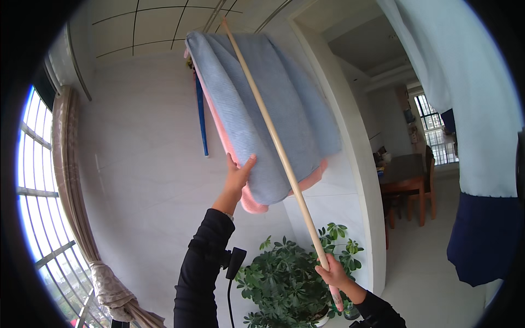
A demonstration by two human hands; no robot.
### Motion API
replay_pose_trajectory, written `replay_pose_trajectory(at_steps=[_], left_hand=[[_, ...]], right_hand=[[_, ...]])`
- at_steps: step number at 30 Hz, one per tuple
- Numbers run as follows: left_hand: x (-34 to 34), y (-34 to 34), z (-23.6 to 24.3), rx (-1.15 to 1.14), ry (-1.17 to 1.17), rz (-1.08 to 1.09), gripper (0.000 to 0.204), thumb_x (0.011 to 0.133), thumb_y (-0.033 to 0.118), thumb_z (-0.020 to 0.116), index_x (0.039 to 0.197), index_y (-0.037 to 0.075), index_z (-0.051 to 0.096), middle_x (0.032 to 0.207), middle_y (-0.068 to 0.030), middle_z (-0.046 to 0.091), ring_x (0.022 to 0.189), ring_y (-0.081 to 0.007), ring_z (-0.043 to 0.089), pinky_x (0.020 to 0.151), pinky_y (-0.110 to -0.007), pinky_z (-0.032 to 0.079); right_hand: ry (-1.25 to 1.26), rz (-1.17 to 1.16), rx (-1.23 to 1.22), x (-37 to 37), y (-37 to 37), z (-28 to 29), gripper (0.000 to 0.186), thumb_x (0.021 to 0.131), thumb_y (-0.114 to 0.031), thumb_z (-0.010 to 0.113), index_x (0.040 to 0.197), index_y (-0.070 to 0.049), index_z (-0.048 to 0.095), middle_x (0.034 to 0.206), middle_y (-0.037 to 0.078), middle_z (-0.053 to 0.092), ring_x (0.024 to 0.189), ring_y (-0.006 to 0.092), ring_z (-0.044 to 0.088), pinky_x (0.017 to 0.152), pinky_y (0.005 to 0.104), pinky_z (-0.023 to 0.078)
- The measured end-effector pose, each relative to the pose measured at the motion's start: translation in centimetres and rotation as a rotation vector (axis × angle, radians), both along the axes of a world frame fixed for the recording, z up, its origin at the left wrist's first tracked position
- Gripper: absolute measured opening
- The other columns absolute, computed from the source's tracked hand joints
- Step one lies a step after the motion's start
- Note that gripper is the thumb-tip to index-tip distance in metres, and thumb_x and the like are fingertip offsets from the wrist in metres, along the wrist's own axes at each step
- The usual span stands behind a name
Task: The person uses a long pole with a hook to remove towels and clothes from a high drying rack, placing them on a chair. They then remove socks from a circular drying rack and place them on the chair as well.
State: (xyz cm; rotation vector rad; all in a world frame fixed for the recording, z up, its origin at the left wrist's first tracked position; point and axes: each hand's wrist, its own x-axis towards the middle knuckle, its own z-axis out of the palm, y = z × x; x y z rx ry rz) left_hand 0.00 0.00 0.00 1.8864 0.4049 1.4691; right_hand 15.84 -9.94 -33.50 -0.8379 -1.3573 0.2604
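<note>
the left hand (239, 174) is clamped on the edge of the blue-and-pink cloth (295, 104), which hangs above the leafy plant (284, 279); apart from it, by the plant's right side, the right hand (334, 272) grips the wooden pole (281, 154), slanting up above the plant.

The left hand (239, 176) is raised, thumb (251, 163) and fingertips (230, 159) apart, forearm (201, 268) slanting upward; the right hand (336, 273), lower, curls closed.

two hands (238, 175) (334, 275), one pole (274, 136), one blanket (298, 98) (two colours), one tied curtain (71, 180)
</note>
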Motion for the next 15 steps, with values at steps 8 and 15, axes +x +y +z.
replay_pose_trajectory(at_steps=[8, 15], left_hand=[[-2.3, 3.8, 0.1, 0.177, -0.045, -0.040, 0.063, 0.069, 0.005, 0.062, 0.124, 0.002, 0.031, 0.112, -0.0153, 0.050, 0.103, -0.0263, 0.050, 0.086, -0.035, 0.041], [-4.2, 6.9, 2.9, 0.258, -0.180, 0.271, 0.043, 0.076, 0.001, 0.053, 0.117, -0.001, 0.042, 0.104, -0.0137, 0.056, 0.095, -0.0230, 0.054, 0.083, -0.032, 0.042]], right_hand=[[0.199, 0.242, -0.151, -2.6, -0.6, 1.4, 0.021, 0.081, -0.010, 0.055, 0.096, -0.007, 0.040, 0.060, -0.002, 0.044, 0.037, 0.0057, 0.041, 0.032, 0.0219, 0.033], [0.138, 0.116, -0.100, -1.2, 1.1, 6.7, 0.020, 0.079, -0.008, 0.054, 0.094, -0.006, 0.041, 0.057, 0.000, 0.044, 0.036, 0.0077, 0.041, 0.031, 0.0232, 0.033]])
